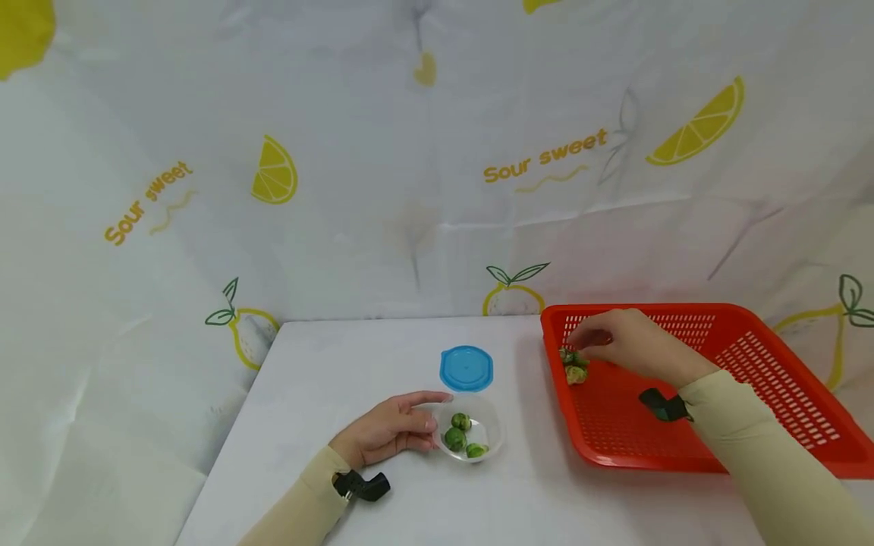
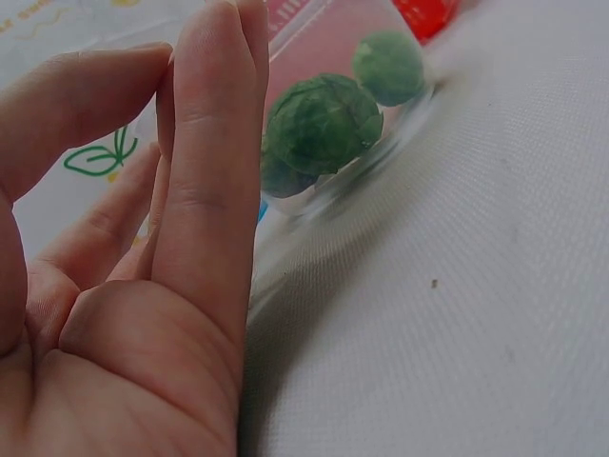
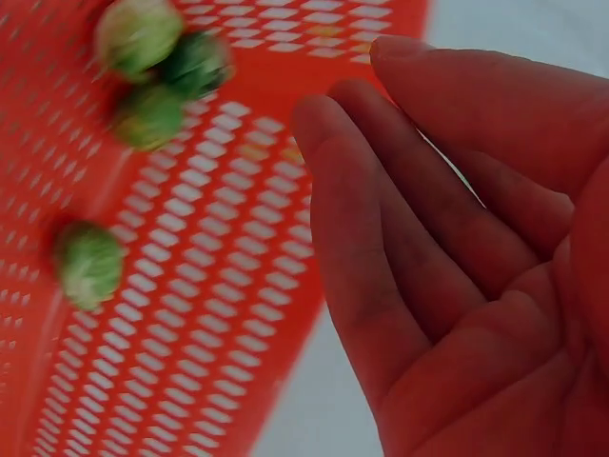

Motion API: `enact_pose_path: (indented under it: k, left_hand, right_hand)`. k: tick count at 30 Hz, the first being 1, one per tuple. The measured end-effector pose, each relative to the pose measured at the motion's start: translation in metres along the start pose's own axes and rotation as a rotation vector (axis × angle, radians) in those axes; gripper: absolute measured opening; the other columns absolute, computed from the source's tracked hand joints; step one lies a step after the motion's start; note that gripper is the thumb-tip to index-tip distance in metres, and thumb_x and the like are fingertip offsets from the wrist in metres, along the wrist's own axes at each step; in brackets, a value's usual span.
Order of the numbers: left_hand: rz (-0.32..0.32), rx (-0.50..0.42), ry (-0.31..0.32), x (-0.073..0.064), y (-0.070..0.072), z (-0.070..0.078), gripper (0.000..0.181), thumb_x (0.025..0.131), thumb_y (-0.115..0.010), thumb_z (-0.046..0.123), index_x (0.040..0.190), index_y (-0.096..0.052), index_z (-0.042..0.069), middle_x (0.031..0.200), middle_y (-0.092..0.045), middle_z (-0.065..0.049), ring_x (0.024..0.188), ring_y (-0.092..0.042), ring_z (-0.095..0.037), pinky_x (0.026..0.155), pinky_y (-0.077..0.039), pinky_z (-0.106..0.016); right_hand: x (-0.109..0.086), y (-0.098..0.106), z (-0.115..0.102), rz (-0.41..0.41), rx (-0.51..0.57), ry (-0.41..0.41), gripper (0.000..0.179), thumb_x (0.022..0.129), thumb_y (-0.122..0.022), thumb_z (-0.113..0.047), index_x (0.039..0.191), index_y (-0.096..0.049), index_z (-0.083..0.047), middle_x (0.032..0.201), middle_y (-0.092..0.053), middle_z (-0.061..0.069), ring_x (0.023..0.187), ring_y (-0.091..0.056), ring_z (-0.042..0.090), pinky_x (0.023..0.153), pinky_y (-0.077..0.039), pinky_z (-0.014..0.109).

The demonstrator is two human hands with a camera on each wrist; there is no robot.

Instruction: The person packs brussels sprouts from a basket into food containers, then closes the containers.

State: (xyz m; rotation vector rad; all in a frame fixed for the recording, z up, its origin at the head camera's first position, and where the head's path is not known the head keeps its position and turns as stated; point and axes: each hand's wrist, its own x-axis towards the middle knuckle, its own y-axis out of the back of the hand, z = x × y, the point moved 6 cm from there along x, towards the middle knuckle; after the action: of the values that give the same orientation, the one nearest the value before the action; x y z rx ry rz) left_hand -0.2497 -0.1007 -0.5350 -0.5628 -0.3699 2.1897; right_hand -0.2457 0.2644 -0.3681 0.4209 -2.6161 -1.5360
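Note:
My left hand (image 1: 392, 428) holds a small clear plastic bowl (image 1: 493, 415) by its left side, thumb at the near rim and forefinger along the back. Inside the bowl lie three green Brussels sprouts (image 1: 455, 439); the left wrist view shows one sprout (image 2: 324, 124) through the clear wall. Over the left end of a red plastic basket (image 1: 635, 459) reaches my right hand (image 1: 635, 345), its thumb and fingers bent and apart with nothing between them. Several Brussels sprouts (image 1: 576, 374) lie just below its fingertips, and the right wrist view shows a lone sprout (image 3: 89, 265) apart from a cluster.
Behind the bowl a blue lid (image 1: 467, 369) lies flat on the white tabletop (image 1: 328, 379). The basket's raised rim runs along the right of the table. A white sheet with lemon prints (image 1: 382, 227) hangs at the back.

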Motion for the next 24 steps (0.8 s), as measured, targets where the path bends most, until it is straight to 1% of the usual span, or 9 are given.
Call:
enact_pose_path:
  k: [3, 5, 9, 13, 17, 20, 24]
  left_hand:
    - [0.001, -0.002, 0.003, -0.001, 0.000, -0.001, 0.059, 0.107, -0.064, 0.004, 0.163, -0.047, 0.012, 0.097, -0.074, -0.002, 0.094, -0.081, -0.016, 0.092, -0.066, -0.027]
    - [0.000, -0.005, 0.005, -0.001, 0.000, -0.002, 0.059, 0.107, -0.064, 0.004, 0.164, -0.046, 0.013, 0.097, -0.075, -0.002, 0.094, -0.081, -0.016, 0.092, -0.066, -0.027]
    - [-0.014, 0.001, -0.004, -0.001, -0.001, -0.001, 0.061, 0.107, -0.064, 0.005, 0.164, -0.045, 0.012, 0.097, -0.076, -0.001, 0.094, -0.081, -0.016, 0.092, -0.066, -0.027]
    - [-0.028, 0.005, -0.019, -0.001, -0.001, -0.001, 0.062, 0.106, -0.066, 0.006, 0.164, -0.044, 0.011, 0.097, -0.077, -0.001, 0.094, -0.081, -0.015, 0.092, -0.066, -0.027]
    - [-0.025, 0.003, -0.023, -0.001, 0.000, -0.001, 0.062, 0.106, -0.066, 0.005, 0.164, -0.045, 0.011, 0.098, -0.076, -0.002, 0.094, -0.081, -0.015, 0.092, -0.066, -0.027]
    - [-0.022, -0.003, -0.020, 0.000, 0.001, -0.001, 0.061, 0.106, -0.065, 0.003, 0.164, -0.046, 0.012, 0.099, -0.075, -0.002, 0.095, -0.080, -0.015, 0.092, -0.066, -0.028]
    - [-0.020, -0.009, -0.016, 0.000, 0.001, -0.001, 0.062, 0.106, -0.066, 0.003, 0.164, -0.046, 0.013, 0.099, -0.075, -0.003, 0.095, -0.081, -0.016, 0.093, -0.066, -0.028]
  right_hand:
    - [0.008, -0.005, 0.022, -0.038, 0.020, -0.049, 0.026, 0.099, -0.078, -0.013, 0.125, -0.079, -0.009, 0.116, -0.080, 0.007, 0.099, -0.071, 0.019, 0.081, -0.066, 0.034]
    - [0.013, -0.009, 0.034, -0.063, 0.035, -0.079, 0.029, 0.100, -0.077, -0.011, 0.128, -0.077, -0.005, 0.118, -0.079, 0.011, 0.099, -0.072, 0.022, 0.082, -0.067, 0.037]
    - [0.021, -0.015, 0.052, -0.085, 0.024, -0.099, 0.031, 0.098, -0.078, -0.011, 0.128, -0.076, -0.002, 0.118, -0.079, 0.014, 0.100, -0.073, 0.023, 0.086, -0.068, 0.043]
    - [0.028, -0.018, 0.059, -0.087, 0.002, -0.089, 0.032, 0.096, -0.080, -0.010, 0.125, -0.077, -0.001, 0.116, -0.079, 0.014, 0.097, -0.073, 0.022, 0.087, -0.068, 0.045]
    - [0.033, -0.020, 0.061, -0.099, -0.004, -0.089, 0.030, 0.094, -0.081, -0.008, 0.123, -0.078, 0.000, 0.115, -0.079, 0.016, 0.094, -0.073, 0.021, 0.084, -0.069, 0.044]
    - [0.036, -0.022, 0.062, -0.117, -0.008, -0.110, 0.030, 0.094, -0.081, -0.008, 0.122, -0.078, 0.001, 0.113, -0.079, 0.015, 0.093, -0.073, 0.021, 0.084, -0.069, 0.044]
    - [0.039, -0.026, 0.064, -0.133, -0.020, -0.134, 0.031, 0.093, -0.082, -0.009, 0.122, -0.078, 0.000, 0.112, -0.080, 0.015, 0.094, -0.073, 0.022, 0.087, -0.068, 0.047]
